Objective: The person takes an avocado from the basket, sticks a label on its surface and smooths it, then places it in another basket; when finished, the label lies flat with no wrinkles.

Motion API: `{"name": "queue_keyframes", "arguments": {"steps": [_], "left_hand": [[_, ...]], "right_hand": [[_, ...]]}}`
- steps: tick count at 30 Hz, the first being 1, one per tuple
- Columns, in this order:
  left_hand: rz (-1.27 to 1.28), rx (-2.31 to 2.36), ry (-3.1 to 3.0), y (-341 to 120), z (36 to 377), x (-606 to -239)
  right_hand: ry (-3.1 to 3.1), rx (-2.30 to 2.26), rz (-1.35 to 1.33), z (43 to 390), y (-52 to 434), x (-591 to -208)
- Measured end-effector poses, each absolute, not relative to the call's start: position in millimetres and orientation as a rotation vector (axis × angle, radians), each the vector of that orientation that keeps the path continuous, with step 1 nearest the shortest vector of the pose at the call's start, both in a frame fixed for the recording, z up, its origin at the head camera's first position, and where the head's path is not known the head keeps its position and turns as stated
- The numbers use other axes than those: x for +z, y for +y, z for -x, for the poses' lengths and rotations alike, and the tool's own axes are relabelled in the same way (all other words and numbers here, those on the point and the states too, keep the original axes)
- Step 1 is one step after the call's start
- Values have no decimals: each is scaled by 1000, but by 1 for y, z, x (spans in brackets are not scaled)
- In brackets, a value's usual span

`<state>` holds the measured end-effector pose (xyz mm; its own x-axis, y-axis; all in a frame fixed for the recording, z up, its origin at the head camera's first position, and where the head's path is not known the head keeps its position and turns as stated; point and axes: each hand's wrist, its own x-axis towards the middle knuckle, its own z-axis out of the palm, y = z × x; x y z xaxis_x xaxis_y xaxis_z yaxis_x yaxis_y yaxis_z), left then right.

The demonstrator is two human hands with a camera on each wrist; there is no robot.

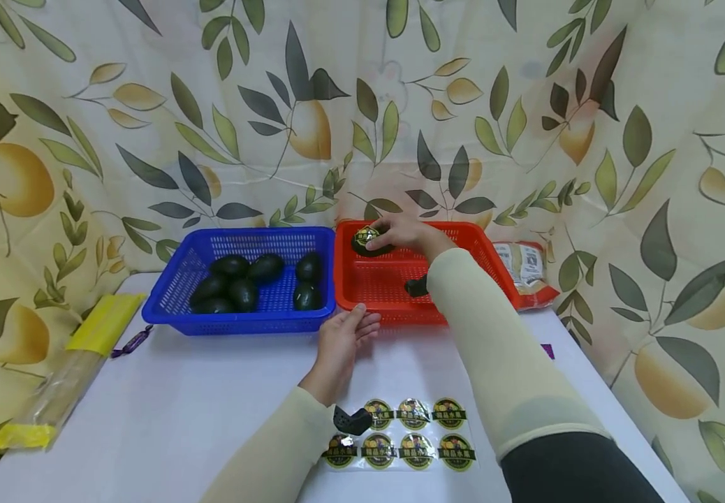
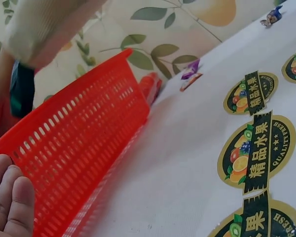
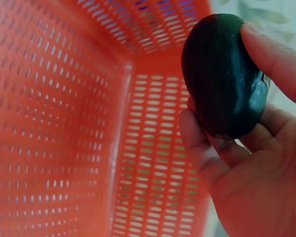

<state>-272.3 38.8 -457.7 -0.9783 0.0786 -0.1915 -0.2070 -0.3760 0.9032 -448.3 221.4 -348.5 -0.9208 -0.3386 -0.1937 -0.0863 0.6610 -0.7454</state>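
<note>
one dark green avocado with a round label (image 1: 369, 239) sits gripped in the right hand (image 1: 403, 234) over the red plastic basket's (image 1: 380, 283) far corner; the left hand (image 1: 343, 339), fingers flat, steadies its rim. a loose hold could bruise the fruit or wrinkle the label.

A dark green avocado (image 1: 369, 240) bearing a round sticker sits at the red basket's (image 1: 394, 307) far-left corner.

Red perforated basket (image 1: 394, 283); just beside it, blue perforated basket (image 1: 237, 318) holding dark green avocados (image 1: 246, 279). Backdrop cloth (image 1: 362, 105) behind both: cream, printed with green leaves and yellow fruit. Stickers (image 1: 409, 433) before the red basket: gold-rimmed, black-banded
</note>
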Motion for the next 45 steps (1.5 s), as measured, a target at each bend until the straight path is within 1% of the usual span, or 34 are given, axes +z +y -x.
{"name": "queue_keyframes", "arguments": {"steps": [8, 13, 20, 23, 27, 30, 33, 35, 40, 42, 45], "left_hand": [[177, 2479, 1640, 36, 272, -459], [175, 2470, 1650, 36, 275, -459], [155, 2463, 1642, 42, 272, -455], [144, 2438, 1666, 41, 272, -455], [100, 2299, 1734, 31, 270, -452], [12, 2169, 1810, 7, 264, -451], [2, 2111, 1861, -32, 257, -453], [67, 2132, 1857, -63, 252, -454], [330, 2286, 1737, -140, 242, -444], [418, 2354, 1656, -163, 241, -437], [516, 2435, 1546, -186, 243, -430]], "right_hand": [[2588, -895, 258, 477, 203, -371], [2521, -845, 204, 489, 200, -384], [2572, -762, 173, 485, 205, -390], [2639, -732, 167, 481, 200, -385], [2723, -734, 228, 470, 190, -372], [2756, -764, 328, 459, 182, -360], [2769, -799, 419, 448, 172, -351], [2798, -796, 500, 441, 165, -348], [2843, -835, 679, 423, 145, -345], [2821, -888, 734, 415, 137, -342], [2708, -1020, 789, 405, 126, -338]]}}
